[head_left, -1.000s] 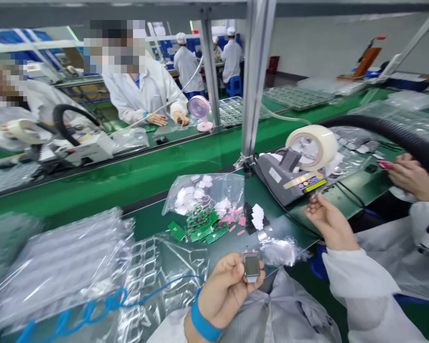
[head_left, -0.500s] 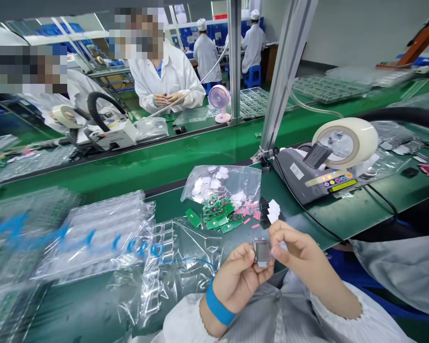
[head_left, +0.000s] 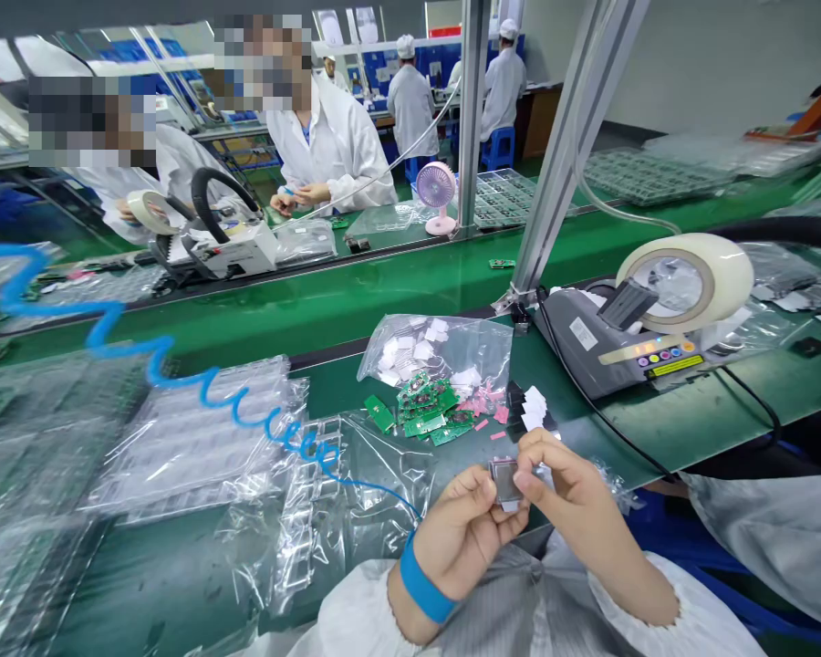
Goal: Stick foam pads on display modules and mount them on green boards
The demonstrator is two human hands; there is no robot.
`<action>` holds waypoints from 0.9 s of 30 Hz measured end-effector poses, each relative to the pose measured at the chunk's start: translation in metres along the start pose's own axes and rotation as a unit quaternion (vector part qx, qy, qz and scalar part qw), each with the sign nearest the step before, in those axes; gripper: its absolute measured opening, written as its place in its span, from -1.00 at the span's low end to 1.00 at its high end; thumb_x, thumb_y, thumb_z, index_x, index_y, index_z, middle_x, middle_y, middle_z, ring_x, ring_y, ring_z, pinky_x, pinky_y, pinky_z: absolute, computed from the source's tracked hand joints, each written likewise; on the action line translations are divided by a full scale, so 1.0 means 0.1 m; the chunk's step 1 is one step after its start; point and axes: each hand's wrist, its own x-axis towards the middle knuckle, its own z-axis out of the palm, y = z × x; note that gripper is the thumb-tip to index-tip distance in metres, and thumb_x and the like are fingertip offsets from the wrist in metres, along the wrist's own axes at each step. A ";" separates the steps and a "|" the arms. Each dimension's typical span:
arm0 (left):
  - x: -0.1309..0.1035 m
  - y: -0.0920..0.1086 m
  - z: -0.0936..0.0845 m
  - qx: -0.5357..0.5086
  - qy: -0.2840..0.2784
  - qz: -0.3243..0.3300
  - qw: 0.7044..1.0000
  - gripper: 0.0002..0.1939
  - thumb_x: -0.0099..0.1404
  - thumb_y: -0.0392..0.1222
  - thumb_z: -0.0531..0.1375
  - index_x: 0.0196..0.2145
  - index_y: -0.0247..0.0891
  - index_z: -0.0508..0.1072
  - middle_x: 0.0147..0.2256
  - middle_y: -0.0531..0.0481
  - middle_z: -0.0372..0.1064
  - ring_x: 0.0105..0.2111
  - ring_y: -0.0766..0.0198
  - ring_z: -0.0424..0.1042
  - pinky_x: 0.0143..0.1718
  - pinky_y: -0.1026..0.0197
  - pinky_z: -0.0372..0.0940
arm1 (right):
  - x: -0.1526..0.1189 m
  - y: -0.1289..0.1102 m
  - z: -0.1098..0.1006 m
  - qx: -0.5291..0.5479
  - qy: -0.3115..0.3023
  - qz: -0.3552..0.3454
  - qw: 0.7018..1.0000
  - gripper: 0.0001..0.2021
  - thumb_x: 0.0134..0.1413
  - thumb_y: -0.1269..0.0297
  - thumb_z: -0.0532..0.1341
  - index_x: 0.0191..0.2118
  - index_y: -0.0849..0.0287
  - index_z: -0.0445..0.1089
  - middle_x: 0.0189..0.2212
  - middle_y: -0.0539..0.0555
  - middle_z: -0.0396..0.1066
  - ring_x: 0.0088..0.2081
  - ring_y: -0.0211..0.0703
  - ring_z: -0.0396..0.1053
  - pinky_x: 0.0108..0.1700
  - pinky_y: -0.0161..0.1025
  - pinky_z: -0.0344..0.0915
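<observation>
My left hand [head_left: 462, 525], with a blue wrist strap [head_left: 424, 584] on its wrist, grips a small square display module [head_left: 504, 482] with a grey face and a pale frame. A bit of white shows under its lower edge. My right hand [head_left: 565, 484] is closed at the module's right side, thumb against its edge and forefinger bent above; whether a thin film lies between those fingertips cannot be seen. Just beyond the hands lie green circuit boards [head_left: 428, 406], pink strips [head_left: 485, 399], white pads [head_left: 535, 406] and black pieces [head_left: 515, 399].
A clear bag of white pieces [head_left: 417, 347] lies behind the boards. Clear trays [head_left: 198, 429] are at left, under a coiled blue cord [head_left: 205, 388]. A grey tape dispenser [head_left: 588, 342] stands at right. Across the green belt [head_left: 383, 297], co-workers in white sit near a pink fan [head_left: 438, 192].
The view has shifted slightly left, and the blue cord now hangs higher. My right thumb has moved in onto the module's right edge. A co-worker's hands opposite have moved.
</observation>
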 end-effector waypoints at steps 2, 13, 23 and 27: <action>0.00 0.00 -0.01 0.004 0.012 0.015 1.000 -0.73 -0.02 -0.22 0.35 -0.60 -0.31 0.29 -0.58 0.08 0.31 -0.48 0.41 0.33 -0.19 0.21 0.24 | -0.02 0.05 0.05 -0.097 0.052 -0.033 0.993 -0.83 0.12 0.22 0.11 -0.47 0.10 0.25 -0.44 0.01 0.22 -0.33 -0.13 0.23 -0.27 -0.18 0.15; -0.21 0.14 -0.16 0.093 0.025 0.034 0.995 -0.77 -0.06 -0.25 0.37 -0.58 -0.32 0.35 -0.58 0.07 0.35 -0.51 0.38 0.34 -0.31 0.22 0.24 | 0.11 0.07 0.25 -0.109 -0.111 -0.075 0.985 -0.56 0.20 -0.07 -0.11 -0.51 0.13 0.21 -0.54 -0.04 0.23 -0.42 -0.19 0.18 -0.17 -0.10 0.08; -0.43 0.45 -0.35 0.142 0.141 0.184 0.962 -0.85 0.03 -0.23 0.31 -0.46 -0.27 0.38 -0.36 0.02 0.46 -0.20 0.16 0.45 0.01 0.04 0.20 | 0.92 0.73 0.82 -0.057 -0.091 0.219 0.970 -0.76 0.21 0.18 0.10 -0.17 0.26 0.32 -0.33 0.02 0.38 -0.42 -0.32 0.37 -0.39 -0.29 0.36; -0.47 0.49 -0.40 0.143 0.157 0.233 0.949 -0.83 0.02 -0.19 0.31 -0.46 -0.26 0.39 -0.36 0.04 0.43 -0.19 0.06 0.47 0.02 -0.05 0.21 | 0.97 0.80 0.88 -0.076 -0.087 0.254 0.960 -0.76 0.20 0.21 0.11 -0.12 0.26 0.31 -0.28 0.04 0.38 -0.38 -0.29 0.38 -0.37 -0.27 0.38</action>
